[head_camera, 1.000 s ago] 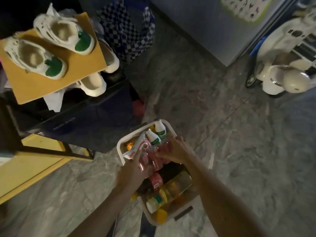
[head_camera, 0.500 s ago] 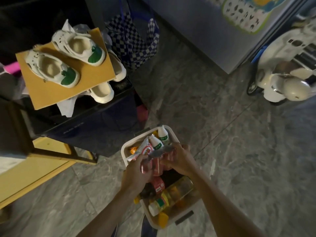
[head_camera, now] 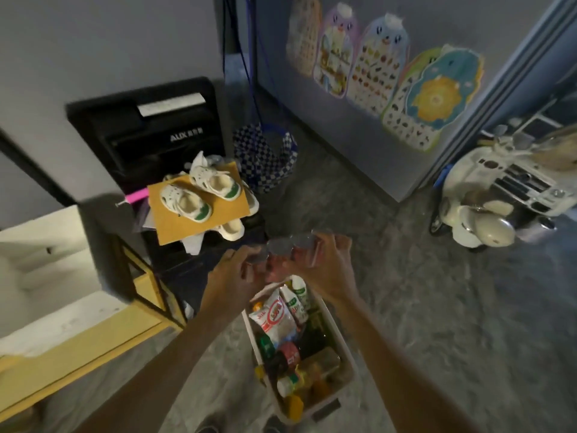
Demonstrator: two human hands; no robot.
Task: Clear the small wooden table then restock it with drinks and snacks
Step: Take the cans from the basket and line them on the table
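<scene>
A blurred, clear-wrapped pack of red cans (head_camera: 288,253) is held just above the far end of the white plastic basket (head_camera: 309,409). It is gripped between the left hand (head_camera: 237,271) and the right hand (head_camera: 326,270), with fingers curled round its sides.

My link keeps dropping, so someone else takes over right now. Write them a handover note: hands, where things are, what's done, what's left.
Left hand and right hand: both grip the clear-wrapped pack of red, silver-topped cans, held above the basket (blurred).
White plastic basket: on the floor, holding bottles and a red-and-white snack pouch.
Yellow wooden table: to its left.
Done: pack is out of the basket.
Left: set it on the table, then the rest. Cannot tell whether the table is cleared.
</scene>
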